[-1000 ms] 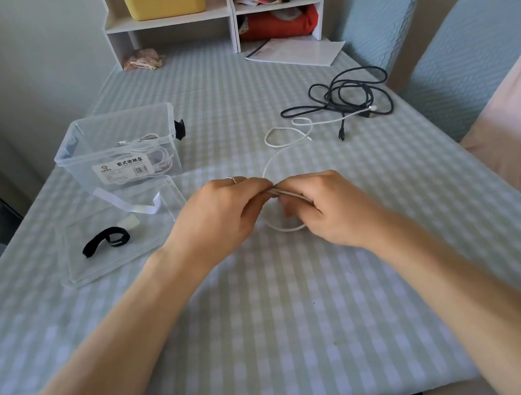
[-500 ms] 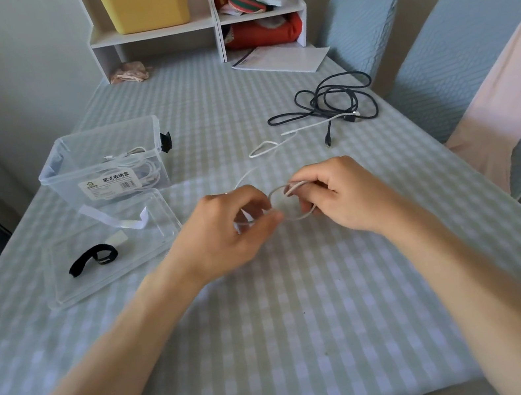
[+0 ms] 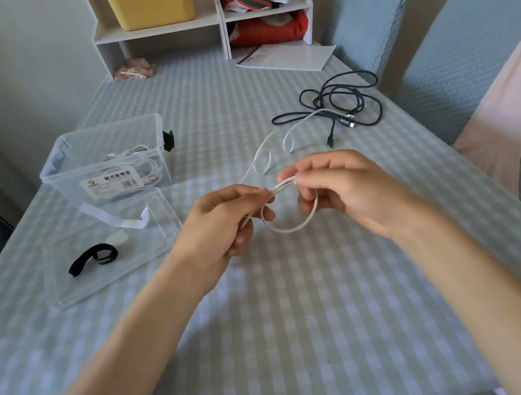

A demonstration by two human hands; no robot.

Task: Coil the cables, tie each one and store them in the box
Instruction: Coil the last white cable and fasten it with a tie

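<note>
White cable [image 3: 295,226] loop pinched in left hand [image 3: 222,225] and right hand [image 3: 345,192] grips, tail trailing away toward far-right.

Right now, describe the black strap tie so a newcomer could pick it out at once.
Start at the clear storage box on the table's left side, then drop to the flat clear lid lying in front of it. The black strap tie rests on that lid, curled into a loop. It is a short, flat band, unlike the long, round black cable tangled on the table's far right side.
</note>
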